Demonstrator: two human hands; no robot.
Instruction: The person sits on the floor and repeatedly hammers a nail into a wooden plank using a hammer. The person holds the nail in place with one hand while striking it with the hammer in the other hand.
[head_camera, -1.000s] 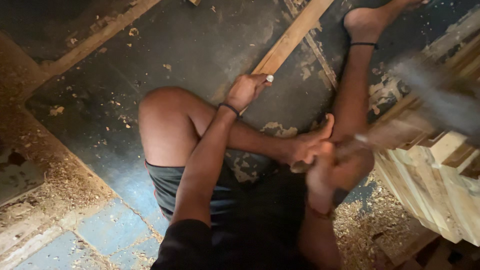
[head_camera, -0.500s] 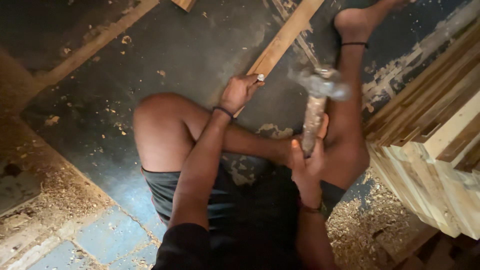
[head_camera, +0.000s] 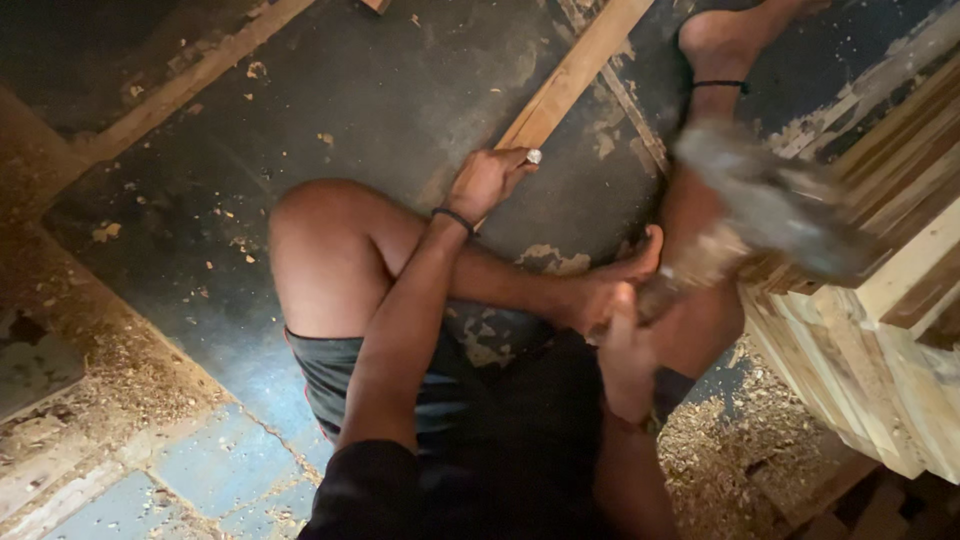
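Nail: a small silver nail (head_camera: 535, 157) stands on the end of the wooden slat (head_camera: 570, 78), pinched at the left fingertips.
Left hand: the left hand (head_camera: 487, 181) has fingers curled together around the nail, resting on the slat.
Right hand: the right hand (head_camera: 627, 340) is clenched on the hammer (head_camera: 760, 215) handle.
Hammer: raised up and right of the fingers, head blurred.
Hard to see: stacked boards (head_camera: 880, 330) cut off at right.
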